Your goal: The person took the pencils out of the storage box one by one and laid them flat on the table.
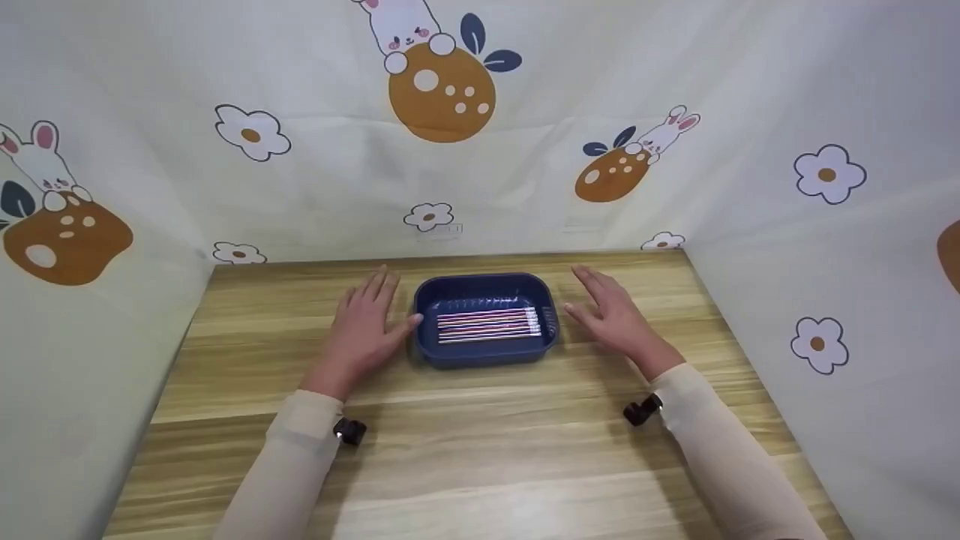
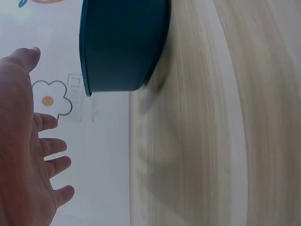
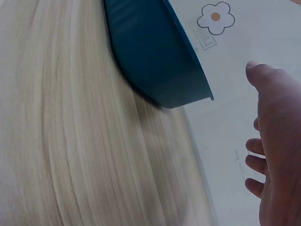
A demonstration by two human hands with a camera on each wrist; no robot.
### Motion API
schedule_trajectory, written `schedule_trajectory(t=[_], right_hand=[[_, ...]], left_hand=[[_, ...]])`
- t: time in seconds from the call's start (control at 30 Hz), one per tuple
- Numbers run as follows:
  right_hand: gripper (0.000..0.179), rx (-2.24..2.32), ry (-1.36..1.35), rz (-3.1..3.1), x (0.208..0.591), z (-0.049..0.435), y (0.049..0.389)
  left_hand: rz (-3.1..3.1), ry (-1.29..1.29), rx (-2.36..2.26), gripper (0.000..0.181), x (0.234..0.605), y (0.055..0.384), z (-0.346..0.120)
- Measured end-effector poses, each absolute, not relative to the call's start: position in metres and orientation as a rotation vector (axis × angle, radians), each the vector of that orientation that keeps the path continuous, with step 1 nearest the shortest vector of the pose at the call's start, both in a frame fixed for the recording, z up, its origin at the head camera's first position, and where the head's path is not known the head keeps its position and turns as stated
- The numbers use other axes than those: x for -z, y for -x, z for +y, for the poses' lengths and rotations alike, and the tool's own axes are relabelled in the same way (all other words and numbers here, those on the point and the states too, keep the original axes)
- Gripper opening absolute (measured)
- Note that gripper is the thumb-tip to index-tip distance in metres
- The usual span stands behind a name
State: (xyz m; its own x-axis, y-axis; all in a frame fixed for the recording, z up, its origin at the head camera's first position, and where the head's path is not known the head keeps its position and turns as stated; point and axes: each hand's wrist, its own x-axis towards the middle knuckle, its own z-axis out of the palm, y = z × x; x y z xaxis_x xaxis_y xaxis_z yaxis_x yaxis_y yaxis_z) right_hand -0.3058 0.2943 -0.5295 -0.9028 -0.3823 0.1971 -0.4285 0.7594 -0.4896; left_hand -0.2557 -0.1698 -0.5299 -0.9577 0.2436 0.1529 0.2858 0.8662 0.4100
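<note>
A dark blue rectangular basin (image 1: 487, 360) with rounded corners sits toward the back of the wooden table. Several thin striped sticks (image 1: 487, 326), pale at their right ends, lie side by side on its floor. Left of the basin is my left hand (image 1: 364, 326), its fingers extended and its thumb tip right at the rim. My right hand (image 1: 615, 319) hovers off the basin's right end, fingers straight, with a small gap to the rim. Both wrist views show the basin's outer wall (image 2: 124, 47) beside an empty hand; the sticks are hidden there.
The wood-grain table (image 1: 480, 450) runs up to a pale cloth backdrop (image 1: 322, 195) printed with rabbits and flowers. Similar cloth walls stand at the left and right sides. A small black camera (image 1: 350, 431) sits at the left wrist, another (image 1: 643, 410) at the right.
</note>
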Motion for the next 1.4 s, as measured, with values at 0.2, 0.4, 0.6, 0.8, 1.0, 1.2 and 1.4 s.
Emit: schedule_trajectory(t=[0.2, 0.4, 0.6, 0.8, 1.0, 1.2, 1.4], right_hand=[[0.079, -0.851, -0.711, -2.846, 0.527, 0.284, 0.305], [0.079, -0.894, -0.748, -2.826, 0.529, 0.28, 0.301], [0.08, -0.887, -0.757, -2.856, 0.529, 0.278, 0.301], [0.081, -0.892, -0.753, -2.873, 0.527, 0.276, 0.302], [0.081, -0.879, -0.765, -2.867, 0.528, 0.277, 0.302], [0.08, -0.874, -0.791, -2.841, 0.531, 0.276, 0.304], [0.079, -0.868, -0.803, -2.84, 0.532, 0.274, 0.304]], left_hand=[[-2.945, 0.441, 0.655, 0.099, 0.529, 0.255, -0.161], [-2.924, 0.476, 0.686, 0.098, 0.537, 0.254, -0.149], [-2.935, 0.477, 0.704, 0.104, 0.542, 0.254, -0.139], [-2.953, 0.492, 0.711, 0.11, 0.545, 0.255, -0.132], [-2.981, 0.495, 0.712, 0.115, 0.549, 0.259, -0.122], [-2.979, 0.504, 0.723, 0.122, 0.553, 0.26, -0.116], [-2.991, 0.523, 0.715, 0.135, 0.556, 0.261, -0.114]])
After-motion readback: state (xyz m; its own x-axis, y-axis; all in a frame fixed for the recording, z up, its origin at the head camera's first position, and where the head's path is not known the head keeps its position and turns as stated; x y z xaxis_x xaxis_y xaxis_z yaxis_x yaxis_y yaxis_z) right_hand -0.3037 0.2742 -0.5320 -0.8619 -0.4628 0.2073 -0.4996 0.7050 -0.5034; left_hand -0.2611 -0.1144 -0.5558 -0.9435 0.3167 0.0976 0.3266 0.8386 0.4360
